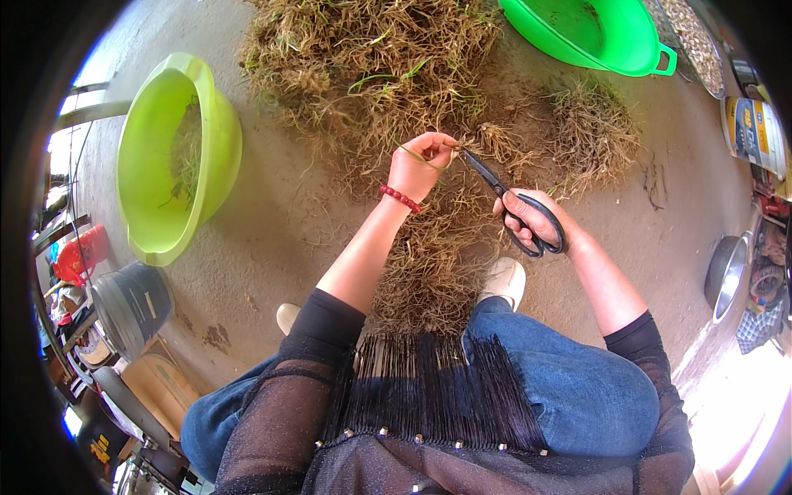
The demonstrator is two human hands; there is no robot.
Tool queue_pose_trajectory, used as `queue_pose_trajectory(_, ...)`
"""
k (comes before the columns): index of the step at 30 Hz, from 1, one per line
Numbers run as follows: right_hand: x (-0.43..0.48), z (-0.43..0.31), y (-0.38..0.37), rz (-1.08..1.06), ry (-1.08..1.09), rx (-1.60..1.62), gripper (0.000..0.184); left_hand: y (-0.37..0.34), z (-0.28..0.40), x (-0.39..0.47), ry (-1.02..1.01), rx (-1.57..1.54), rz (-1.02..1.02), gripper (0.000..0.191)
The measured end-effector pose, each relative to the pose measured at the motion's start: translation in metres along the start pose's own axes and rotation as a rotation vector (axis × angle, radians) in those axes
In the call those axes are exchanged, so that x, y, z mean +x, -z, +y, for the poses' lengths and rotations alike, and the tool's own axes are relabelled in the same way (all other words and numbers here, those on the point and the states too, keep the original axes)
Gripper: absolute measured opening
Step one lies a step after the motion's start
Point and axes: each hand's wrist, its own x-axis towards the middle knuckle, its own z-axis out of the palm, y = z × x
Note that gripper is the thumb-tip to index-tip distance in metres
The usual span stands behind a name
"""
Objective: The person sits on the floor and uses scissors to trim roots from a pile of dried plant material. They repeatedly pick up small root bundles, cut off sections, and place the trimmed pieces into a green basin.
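Note:
My left hand [422, 162], with a red bead bracelet [400, 198] at the wrist, pinches a small rooted plant between thumb and fingers. A thin green leaf [421, 157] from it trails across the hand. In my right hand [533, 216] are black-handled scissors [486, 172], their tips touching or very near the plant at my left fingertips. The blades look nearly closed. Beyond my hands lies a large heap of dry, rooty plants [371, 68] with a few green leaves. Trimmed-looking brown roots [427, 272] are piled between my feet.
A lime-green basin [226, 142] with some greenery inside stands left. At the back right is a bright green basin [619, 37], near a smaller clump of roots [594, 133]. A white bucket [767, 136], a metal bowl [730, 278] and a dark bucket [133, 309] line the sides.

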Motion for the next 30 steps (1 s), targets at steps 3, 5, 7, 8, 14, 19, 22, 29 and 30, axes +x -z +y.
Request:
queue_pose_trajectory(3, -0.0008, -0.0041, 0.0011, -0.013, -0.019, -0.007, 0.045, -0.0003, -0.0075, 0.0034, 0.034, -0.193, -0.019, 0.016)
queue_pose_trajectory(5, -0.0008, -0.0055, 0.0022, -0.013, -0.021, -0.036, 0.045, 0.0001, -0.0104, 0.0044, 0.037, -0.249, -0.022, 0.015)
queue_pose_trajectory(7, -0.0008, -0.0060, 0.0033, -0.013, -0.023, -0.060, 0.045, 0.0002, -0.0112, 0.0050, 0.060, -0.272, -0.035, 0.015)
queue_pose_trajectory(8, -0.0009, -0.0060, 0.0037, -0.011, -0.024, -0.057, 0.046, 0.0002, -0.0110, 0.0052, 0.063, -0.273, -0.045, 0.015)
queue_pose_trajectory(14, -0.0007, -0.0056, 0.0042, 0.000, -0.069, -0.041, 0.048, 0.0008, -0.0073, 0.0040, 0.128, -0.181, -0.059, 0.019)
queue_pose_trajectory(19, 0.0006, -0.0050, 0.0049, -0.028, -0.096, 0.025, 0.051, -0.0019, -0.0062, 0.0032, 0.201, -0.242, -0.021, 0.020)
queue_pose_trajectory(22, 0.0026, -0.0033, 0.0055, -0.064, -0.124, 0.125, 0.054, -0.0036, -0.0057, 0.0024, 0.284, -0.378, 0.001, 0.022)
queue_pose_trajectory(29, 0.0035, -0.0018, 0.0058, -0.103, -0.143, 0.268, 0.055, -0.0043, -0.0053, 0.0011, 0.372, -0.463, -0.010, 0.023)
queue_pose_trajectory(30, 0.0033, -0.0021, 0.0052, -0.095, -0.149, 0.265, 0.055, -0.0044, -0.0055, 0.0009, 0.384, -0.465, -0.006, 0.023)
